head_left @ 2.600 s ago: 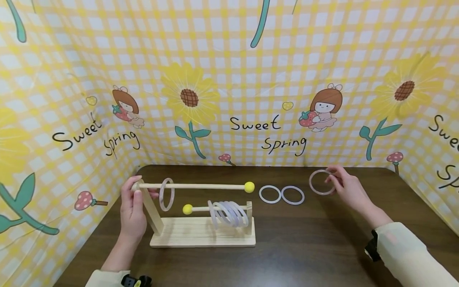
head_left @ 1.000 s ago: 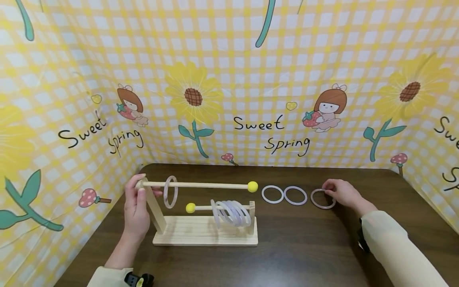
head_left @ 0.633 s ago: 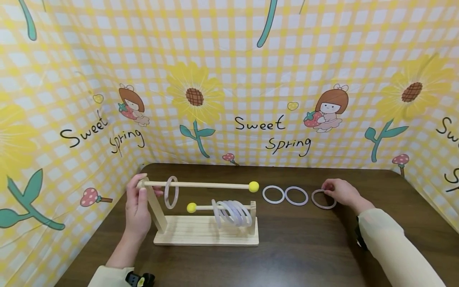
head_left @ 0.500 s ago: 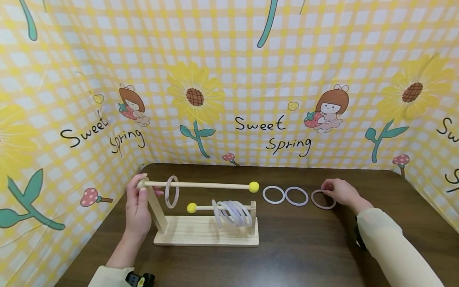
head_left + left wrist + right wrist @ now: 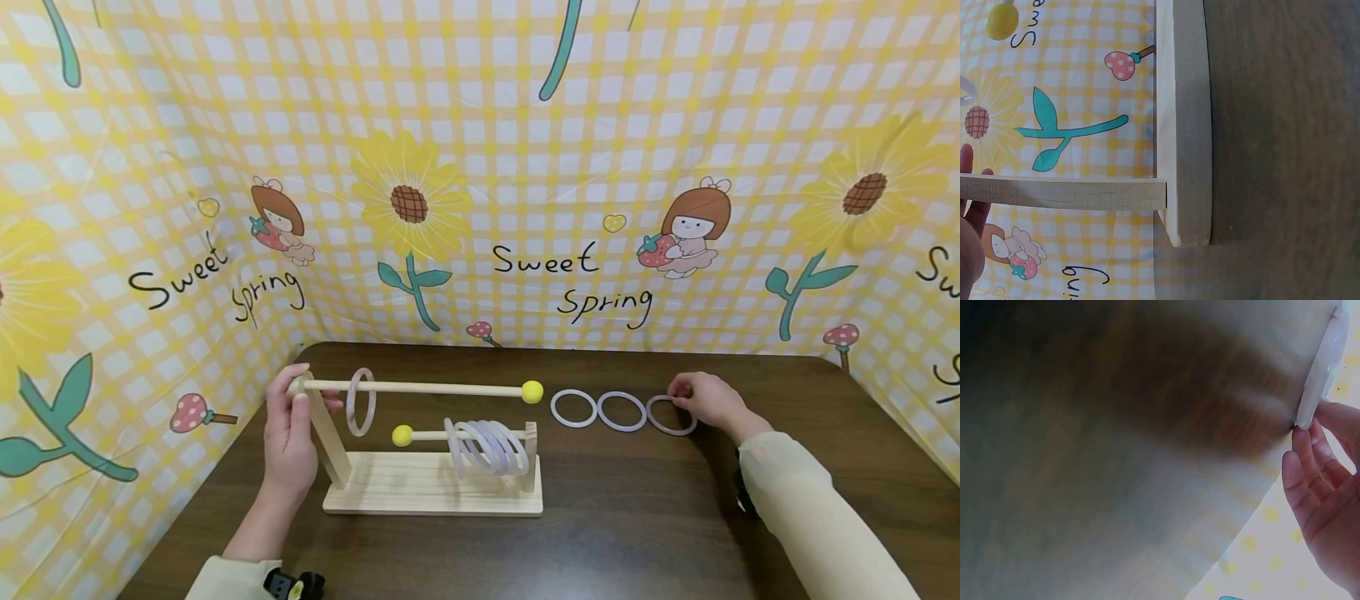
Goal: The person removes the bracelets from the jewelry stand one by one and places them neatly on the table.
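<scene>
My left hand (image 5: 288,433) grips the top of the tall post of a wooden ring stand (image 5: 427,500). In the left wrist view its fingers curl round the post (image 5: 1085,194). One translucent ring (image 5: 352,417) hangs on the upper rod (image 5: 442,389), close to that hand. Several more rings (image 5: 487,446) hang bunched on the lower rod near the short post. At the right, my right hand (image 5: 708,400) pinches the edge of a ring (image 5: 662,427) lying at the table; the right wrist view shows thumb and fingertips at this ring (image 5: 1322,375).
Two loose rings, the left one (image 5: 557,418) and the middle one (image 5: 622,428), lie side by side on the dark table (image 5: 637,533), left of the pinched ring. Yellow balls cap both rods, such as the upper ball (image 5: 532,392). A checked cloth (image 5: 480,167) encloses the table's back and sides.
My right hand has lowered its ring to the table, then slid it left against the middle loose ring. The left hand keeps its grip on the post.
</scene>
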{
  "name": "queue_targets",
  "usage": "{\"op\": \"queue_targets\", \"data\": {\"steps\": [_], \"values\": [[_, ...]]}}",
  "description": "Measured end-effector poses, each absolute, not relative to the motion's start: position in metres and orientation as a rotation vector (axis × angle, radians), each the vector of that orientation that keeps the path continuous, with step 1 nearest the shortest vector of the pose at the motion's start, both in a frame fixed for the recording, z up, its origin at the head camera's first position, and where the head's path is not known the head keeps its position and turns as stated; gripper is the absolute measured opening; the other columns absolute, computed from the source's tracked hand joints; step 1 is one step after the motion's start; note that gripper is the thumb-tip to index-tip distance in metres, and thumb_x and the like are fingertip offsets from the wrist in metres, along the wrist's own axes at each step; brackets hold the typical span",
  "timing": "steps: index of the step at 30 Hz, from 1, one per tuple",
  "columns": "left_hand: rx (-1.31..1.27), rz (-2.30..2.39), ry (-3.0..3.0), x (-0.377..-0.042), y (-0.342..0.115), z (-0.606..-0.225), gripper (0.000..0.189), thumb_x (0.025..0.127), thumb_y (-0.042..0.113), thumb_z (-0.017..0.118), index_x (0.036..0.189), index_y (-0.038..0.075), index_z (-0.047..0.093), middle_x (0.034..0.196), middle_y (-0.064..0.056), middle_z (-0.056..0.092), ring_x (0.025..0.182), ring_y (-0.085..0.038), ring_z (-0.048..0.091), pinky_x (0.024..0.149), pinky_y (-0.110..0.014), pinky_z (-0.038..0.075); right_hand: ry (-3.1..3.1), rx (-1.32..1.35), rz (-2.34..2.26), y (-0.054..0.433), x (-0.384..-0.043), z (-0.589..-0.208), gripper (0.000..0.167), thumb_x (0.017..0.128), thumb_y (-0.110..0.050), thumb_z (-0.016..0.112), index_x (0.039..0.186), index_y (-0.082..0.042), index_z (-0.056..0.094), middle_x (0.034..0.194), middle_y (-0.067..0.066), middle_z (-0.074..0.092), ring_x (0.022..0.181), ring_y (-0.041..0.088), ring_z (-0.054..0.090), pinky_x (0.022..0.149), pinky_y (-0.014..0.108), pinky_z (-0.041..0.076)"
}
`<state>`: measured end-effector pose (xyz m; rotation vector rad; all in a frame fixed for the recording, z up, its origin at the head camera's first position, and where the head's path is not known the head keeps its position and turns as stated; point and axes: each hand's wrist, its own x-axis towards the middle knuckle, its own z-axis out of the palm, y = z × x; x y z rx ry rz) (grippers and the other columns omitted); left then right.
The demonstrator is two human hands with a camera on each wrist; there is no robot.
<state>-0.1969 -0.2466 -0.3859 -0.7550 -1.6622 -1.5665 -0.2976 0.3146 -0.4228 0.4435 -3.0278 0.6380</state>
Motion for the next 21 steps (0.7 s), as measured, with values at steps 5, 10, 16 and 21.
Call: {"op": "queue_targets", "data": {"steps": [5,10,16,21], "values": [[-0.753,-1.543,-1.678,-0.196,-0.247,-0.386,0.033,0.104,0.0,0.029,0.134,-0.015,0.028,0.096,-0.004,0.061,0.082,-0.012,0.063,0.076,-0.018,0.054,-3.03,0.435,0.69,0.315,-0.297,-0.422,0.008,0.088,-0.004,0.066,0.095,-0.001,0.066,0.083,0.005,0.061,0.076,0.022,0.057,0.065,0.04,0.048],[-0.765,-1.56,-1.662,-0.197,-0.246,-0.386,0.033,0.104,0.0,0.029,0.134,-0.015,0.027,0.096,-0.006,0.061,0.082,-0.013,0.063,0.077,-0.019,0.054,-2.949,0.476,0.775,0.316,-0.291,-0.417,0.01,0.088,-0.003,0.066,0.098,0.002,0.066,0.087,0.009,0.064,0.079,0.026,0.06,0.066,0.041,0.051],[-0.778,-1.561,-1.646,-0.197,-0.246,-0.386,0.034,0.104,0.001,0.029,0.134,-0.015,0.027,0.096,-0.005,0.061,0.082,-0.014,0.063,0.077,-0.019,0.054,-2.825,0.505,0.872,0.306,-0.277,-0.406,0.014,0.09,-0.003,0.066,0.103,0.004,0.065,0.093,0.011,0.068,0.085,0.028,0.064,0.069,0.038,0.053],[-0.802,-1.561,-1.621,-0.199,-0.246,-0.387,0.034,0.103,-0.002,0.029,0.134,-0.015,0.029,0.095,-0.009,0.061,0.081,-0.017,0.062,0.078,-0.019,0.054,-2.731,0.511,0.976,0.286,-0.259,-0.395,0.016,0.09,-0.002,0.067,0.106,0.002,0.065,0.093,0.009,0.068,0.084,0.025,0.063,0.068,0.033,0.053]]}}
